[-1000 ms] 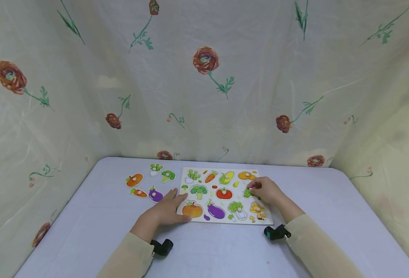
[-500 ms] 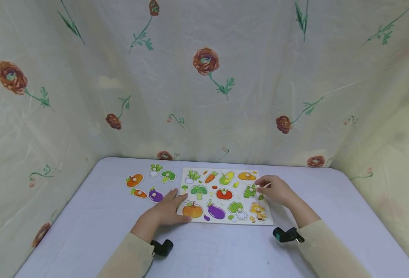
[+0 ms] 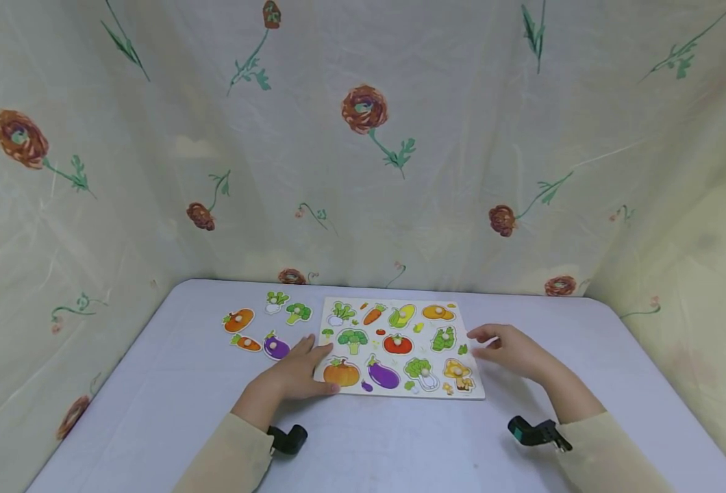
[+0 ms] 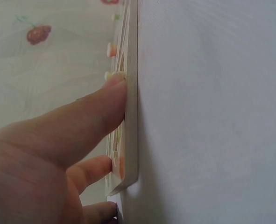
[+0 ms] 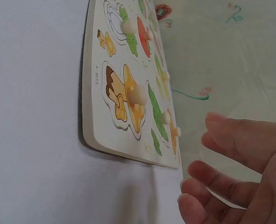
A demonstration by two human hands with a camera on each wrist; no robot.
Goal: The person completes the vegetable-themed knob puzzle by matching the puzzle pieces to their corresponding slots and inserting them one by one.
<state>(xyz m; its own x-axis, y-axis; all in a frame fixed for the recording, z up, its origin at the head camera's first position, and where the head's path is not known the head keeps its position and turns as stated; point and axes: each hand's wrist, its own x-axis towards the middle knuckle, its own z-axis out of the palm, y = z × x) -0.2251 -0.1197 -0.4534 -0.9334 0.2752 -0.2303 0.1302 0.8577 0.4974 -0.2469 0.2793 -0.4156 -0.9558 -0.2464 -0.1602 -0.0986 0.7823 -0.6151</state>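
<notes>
A white vegetable puzzle board [image 3: 375, 381] lies on the table. My left hand [image 3: 298, 373] rests on its left side, thumb at the front edge and fingers spread toward the left edge. The left wrist view shows that thumb [image 4: 93, 114] pressing the board's rim. Past the right edge hovers my right hand [image 3: 511, 350], fingers loosely bent and holding nothing. Nearest to it on the board are a green vegetable piece [image 3: 443, 339] and a mushroom piece [image 5: 137, 112], both with knobs. Tomato [image 3: 398, 344], corn [image 3: 403, 315] and cabbage [image 3: 421, 374] pieces also sit in the board.
Left of the board lie several loose knobbed pieces: a pumpkin [image 3: 238, 320], a carrot [image 3: 246, 342], an eggplant [image 3: 275, 346], a white radish [image 3: 275, 301] and a broccoli [image 3: 298, 313]. A flowered curtain [image 3: 437, 205] hangs behind the white-covered table [image 3: 387, 445].
My right hand has let go of the green vegetable piece, which stays in the board, and has drawn back to the right, off the board. My left hand has not moved.
</notes>
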